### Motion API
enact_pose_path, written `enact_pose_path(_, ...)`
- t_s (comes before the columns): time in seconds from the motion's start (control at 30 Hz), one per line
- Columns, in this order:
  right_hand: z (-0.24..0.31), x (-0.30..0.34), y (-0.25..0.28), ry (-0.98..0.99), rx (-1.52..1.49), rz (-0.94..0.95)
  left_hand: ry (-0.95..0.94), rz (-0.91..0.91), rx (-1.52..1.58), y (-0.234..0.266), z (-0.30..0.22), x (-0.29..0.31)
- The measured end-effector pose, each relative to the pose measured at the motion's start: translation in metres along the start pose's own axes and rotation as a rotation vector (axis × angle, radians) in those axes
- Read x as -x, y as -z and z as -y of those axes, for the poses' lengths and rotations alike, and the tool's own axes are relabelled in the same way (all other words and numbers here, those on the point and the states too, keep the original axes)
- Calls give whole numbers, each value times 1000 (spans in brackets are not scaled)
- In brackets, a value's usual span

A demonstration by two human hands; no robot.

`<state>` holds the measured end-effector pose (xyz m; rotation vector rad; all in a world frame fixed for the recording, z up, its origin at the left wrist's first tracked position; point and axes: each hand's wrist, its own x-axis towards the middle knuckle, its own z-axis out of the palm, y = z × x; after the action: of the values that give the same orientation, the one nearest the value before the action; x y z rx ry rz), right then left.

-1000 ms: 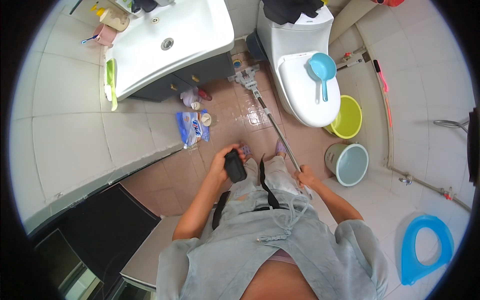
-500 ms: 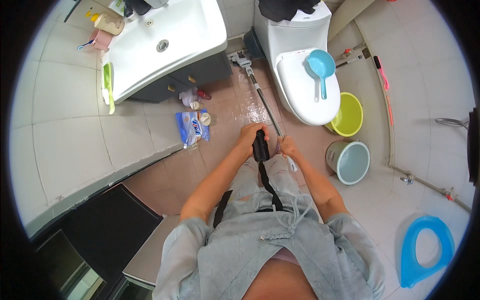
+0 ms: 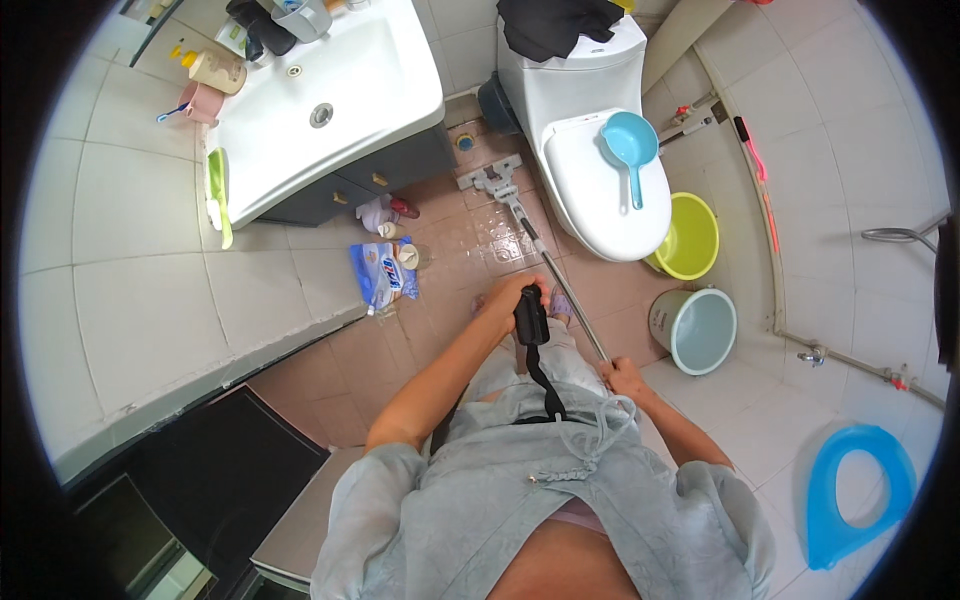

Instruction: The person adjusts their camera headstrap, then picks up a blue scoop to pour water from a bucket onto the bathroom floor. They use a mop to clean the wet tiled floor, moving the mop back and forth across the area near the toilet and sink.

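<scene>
Left hand [image 3: 508, 296] is closed around a small black device [image 3: 531, 318] with a black strap [image 3: 541, 380] hanging back toward the person's chest. Grip: holding the device, fingers wrapped over its top. Right hand [image 3: 627, 378] sits on the upper end of a mop handle [image 3: 560, 290], fingers curled around the pole; grip looks closed on it, though the fingertips are partly hidden.

The handle runs diagonally up-left to the flat mop head [image 3: 490, 178], which lies on the pink floor tiles [image 3: 460, 240] just in front of the toilet [image 3: 590, 150], near the sink cabinet [image 3: 370, 180].

Around: blue ladle [image 3: 628, 150] on the toilet lid, yellow-green bucket [image 3: 688, 238] and pale blue bucket [image 3: 695, 330] right of the toilet, blue-and-white pouch [image 3: 382, 275] and small bottles on the floor by the cabinet, blue toilet seat ring [image 3: 858, 490] at lower right.

Step in hand, as I judge it: mopping the floor with 1 hand on the pole while the other is busy with the device. Next move likely calls for stowing or dropping the device on its strap so both hands take the handle, then pushing the head across the tiles without knocking the pouch.
</scene>
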<state>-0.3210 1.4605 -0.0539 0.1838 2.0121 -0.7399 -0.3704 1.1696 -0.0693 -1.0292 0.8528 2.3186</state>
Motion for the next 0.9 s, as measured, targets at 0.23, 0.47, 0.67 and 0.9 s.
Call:
enact_pose_path(0.23, 79, -109, -34, 183, -171, -35, -250, -46, -200, -23, -21, -11)
enact_pose_path(0.47, 50, -162, -52, 312, 329, 48, -126, -94, -170, -14, -4, -18)
enact_pose_path(0.67, 10, -52, -16, -73, -72, 145, 5, -99, -171, -6, 12, -23)
enact_pose_path(0.9, -22, 1, -8, 14, -61, -42, -15, -60, -108, 1, 18, -27)
